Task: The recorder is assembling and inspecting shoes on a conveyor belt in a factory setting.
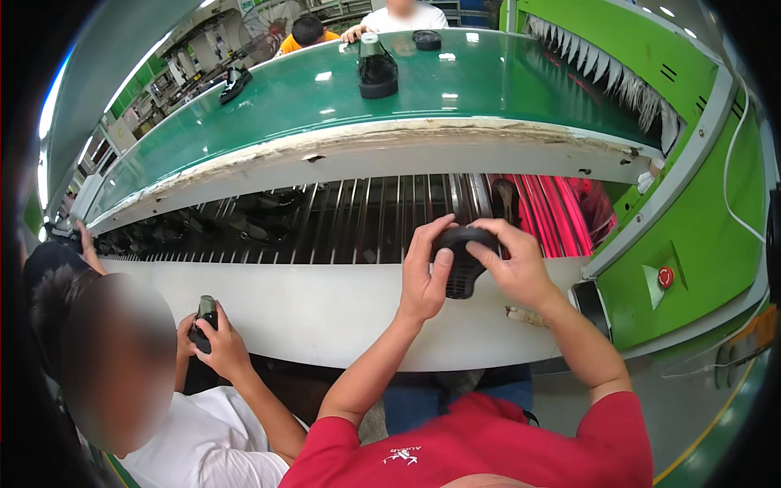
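Above the white front ledge (325,325), my two hands hold a black shoe (460,281) with the ridged part of its sole showing. My left hand (427,281) grips its left side, with the thumb pressed upright along the edge. On the other side, my right hand (517,264) has its fingers and thumb closed on the wider far end. My fingers cover part of the shoe, so its upper cannot be made out.
Behind the ledge runs a roller conveyor (366,220) carrying dark shoes (260,228), lit red at right. Above it, a green belt (285,106) bears a black shoe (377,69). A co-worker at left holds a shoe (203,325). A green machine (700,268) has a red button (665,277).
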The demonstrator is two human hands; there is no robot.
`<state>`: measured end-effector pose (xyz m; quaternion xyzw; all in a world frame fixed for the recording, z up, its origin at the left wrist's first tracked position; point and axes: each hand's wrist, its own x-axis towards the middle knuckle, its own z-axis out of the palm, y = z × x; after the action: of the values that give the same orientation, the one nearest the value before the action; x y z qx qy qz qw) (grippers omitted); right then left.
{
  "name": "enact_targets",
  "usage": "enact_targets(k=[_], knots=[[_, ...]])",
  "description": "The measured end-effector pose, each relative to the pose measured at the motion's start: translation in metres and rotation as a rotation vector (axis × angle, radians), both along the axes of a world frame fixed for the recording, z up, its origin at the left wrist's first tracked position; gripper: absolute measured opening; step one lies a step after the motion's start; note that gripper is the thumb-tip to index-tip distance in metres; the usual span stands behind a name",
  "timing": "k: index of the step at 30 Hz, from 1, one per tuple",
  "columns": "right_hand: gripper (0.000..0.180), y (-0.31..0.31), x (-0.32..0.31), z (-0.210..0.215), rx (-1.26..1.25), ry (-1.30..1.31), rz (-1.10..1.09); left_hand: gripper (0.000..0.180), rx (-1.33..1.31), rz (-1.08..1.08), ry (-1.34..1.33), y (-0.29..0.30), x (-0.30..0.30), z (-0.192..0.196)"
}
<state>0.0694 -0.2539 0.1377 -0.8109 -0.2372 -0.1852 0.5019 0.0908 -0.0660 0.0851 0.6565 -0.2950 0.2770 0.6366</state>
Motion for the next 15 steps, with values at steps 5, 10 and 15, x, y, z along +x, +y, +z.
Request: enact_targets(k=[5,10,15], knots=[[0.034,-0.003,-0.024,-0.042,0.137,-0.025,0.018,0.043,0.093,-0.031,0.118,-0.002,-0.03,-0.007],[0.03,-0.009,-0.044,-0.07,0.248,-0.022,-0.106,0.05,0.253,-0.069,-0.132,0.021,-0.019,0.047],[0.026,-0.018,-0.044,-0.083,0.284,-0.154,-0.097,0.04,0.381,0.504,-0.469,0.045,0.07,0.151]])
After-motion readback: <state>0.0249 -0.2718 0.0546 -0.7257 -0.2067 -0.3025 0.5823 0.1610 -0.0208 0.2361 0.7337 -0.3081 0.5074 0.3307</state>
